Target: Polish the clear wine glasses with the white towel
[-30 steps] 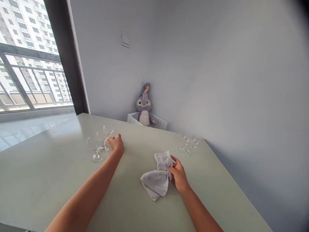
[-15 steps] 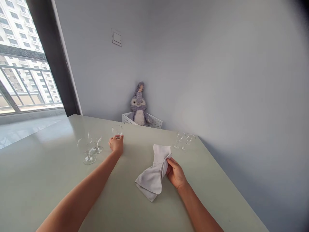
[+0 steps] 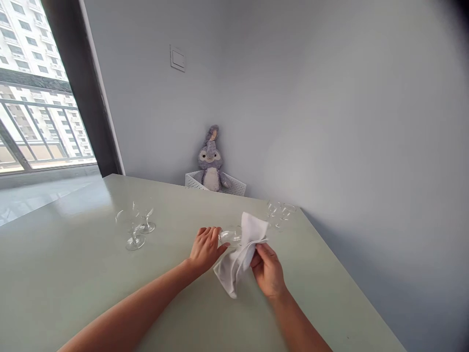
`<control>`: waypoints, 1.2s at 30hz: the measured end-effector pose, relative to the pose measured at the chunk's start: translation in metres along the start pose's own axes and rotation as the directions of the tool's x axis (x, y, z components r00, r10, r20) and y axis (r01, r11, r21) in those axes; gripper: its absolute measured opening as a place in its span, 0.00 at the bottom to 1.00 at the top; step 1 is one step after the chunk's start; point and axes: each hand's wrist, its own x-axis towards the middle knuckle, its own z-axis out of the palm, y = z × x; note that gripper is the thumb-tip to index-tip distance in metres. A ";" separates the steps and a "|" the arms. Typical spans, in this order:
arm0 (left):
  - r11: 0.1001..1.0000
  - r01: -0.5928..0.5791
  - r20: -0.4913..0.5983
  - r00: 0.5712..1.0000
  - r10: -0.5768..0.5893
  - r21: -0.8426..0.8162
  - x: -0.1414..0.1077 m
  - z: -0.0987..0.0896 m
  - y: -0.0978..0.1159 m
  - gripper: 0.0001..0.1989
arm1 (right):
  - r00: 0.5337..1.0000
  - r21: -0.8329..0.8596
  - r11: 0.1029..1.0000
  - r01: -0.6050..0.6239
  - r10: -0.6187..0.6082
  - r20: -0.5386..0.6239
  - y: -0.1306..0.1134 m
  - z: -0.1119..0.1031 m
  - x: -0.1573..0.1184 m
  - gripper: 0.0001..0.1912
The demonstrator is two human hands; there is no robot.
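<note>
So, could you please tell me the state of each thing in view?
Held glass: tilted sideways in the left hand, mouth toward the cloth
Cloth: creased, gripped by the right hand
Two left glasses: upright on the table
Two right glasses: upright
Plush toy: sitting in a white basket
Light switch: on or off, cannot tell

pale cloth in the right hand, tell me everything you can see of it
The pale cloth looks soft, whitish-grey, with no pattern visible. It is bunched in the right hand, one flap standing up and the rest trailing in folds to a lower corner. In this view it hides one end of the glass in the left hand; whether they touch is unclear.
</note>
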 end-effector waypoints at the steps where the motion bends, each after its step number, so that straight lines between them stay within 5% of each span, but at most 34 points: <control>1: 0.999 -0.033 -0.004 0.999 0.033 0.017 -0.001 -0.001 0.000 0.17 | 0.998 -0.088 0.996 0.008 -0.003 0.058 0.002 0.005 -0.004 0.08; 5: 0.994 -0.078 0.034 0.997 0.076 0.074 -0.001 -0.005 0.002 0.13 | 0.973 -0.401 0.913 0.073 0.024 0.230 0.007 0.016 -0.015 0.19; 7: 0.988 -0.118 0.072 0.991 0.112 0.100 -0.001 -0.008 0.004 0.09 | 0.959 -0.443 0.896 0.010 0.116 0.258 0.010 0.015 -0.016 0.19; 10: 0.973 -0.198 0.120 0.976 0.183 0.121 -0.003 -0.012 0.011 0.06 | 0.937 -0.393 0.907 -0.152 0.259 0.235 0.017 0.008 -0.011 0.18; 14: 0.956 -0.279 0.086 0.959 0.272 0.092 -0.002 -0.018 0.014 0.15 | 0.923 -0.102 0.929 -0.357 0.367 0.111 0.024 -0.001 0.000 0.18; 16: 0.954 -0.298 0.119 0.948 0.294 0.023 0.001 -0.022 0.011 0.15 | 0.922 0.002 0.926 -0.379 0.377 0.090 0.025 -0.005 0.004 0.17; 19: 0.970 -0.177 0.304 0.927 0.221 -0.167 0.007 -0.030 0.002 0.16 | 0.910 -0.123 0.937 -0.326 0.346 0.230 0.017 -0.008 0.004 0.17; 21: 0.936 0.031 0.522 0.837 0.167 -0.350 0.011 -0.038 -0.006 0.21 | 0.848 -0.281 0.921 -0.269 0.365 0.385 0.007 -0.008 0.000 0.15; 23: 0.812 0.289 0.747 0.618 0.245 -0.506 0.012 -0.046 -0.013 0.25 | 0.757 -0.389 0.893 -0.227 0.414 0.506 -0.003 -0.006 -0.005 0.13; 25: 0.681 0.475 0.826 0.401 0.395 -0.557 0.010 -0.053 -0.017 0.29 | 0.696 -0.433 0.874 -0.220 0.451 0.559 -0.008 -0.004 -0.008 0.12; 26: 0.660 0.500 0.827 0.365 0.427 -0.561 0.008 -0.056 -0.016 0.30 | 0.694 -0.433 0.873 -0.224 0.455 0.558 -0.007 -0.004 -0.009 0.12; 27: 0.682 0.465 0.820 0.404 0.405 -0.565 0.006 -0.059 -0.014 0.30 | 0.715 -0.420 0.877 -0.234 0.448 0.537 -0.004 -0.003 -0.009 0.13; 29: 0.833 0.220 0.730 0.624 0.280 -0.508 0.002 -0.063 -0.007 0.24 | 0.800 -0.329 0.901 -0.284 0.412 0.437 0.005 -0.001 -0.007 0.14; 31: 0.957 -0.106 0.504 0.831 0.234 -0.269 -0.002 -0.065 0.001 0.18 | 0.877 -0.156 0.921 -0.357 0.388 0.283 0.016 0.002 -0.004 0.15; 32: 0.963 -0.230 0.411 0.871 0.268 -0.140 -0.003 -0.066 0.003 0.18 | 0.894 -0.073 0.921 -0.383 0.389 0.224 0.020 0.004 -0.004 0.15; 34: 0.934 -0.356 0.369 0.864 0.342 -0.031 -0.002 -0.068 0.003 0.20 | 0.892 -0.012 0.915 -0.403 0.396 0.217 0.022 0.008 -0.006 0.16; 36: 0.945 -0.302 0.444 0.835 0.325 -0.122 0.003 -0.074 -0.002 0.19 | 0.863 -0.133 0.920 -0.368 0.391 0.318 0.019 0.012 -0.012 0.16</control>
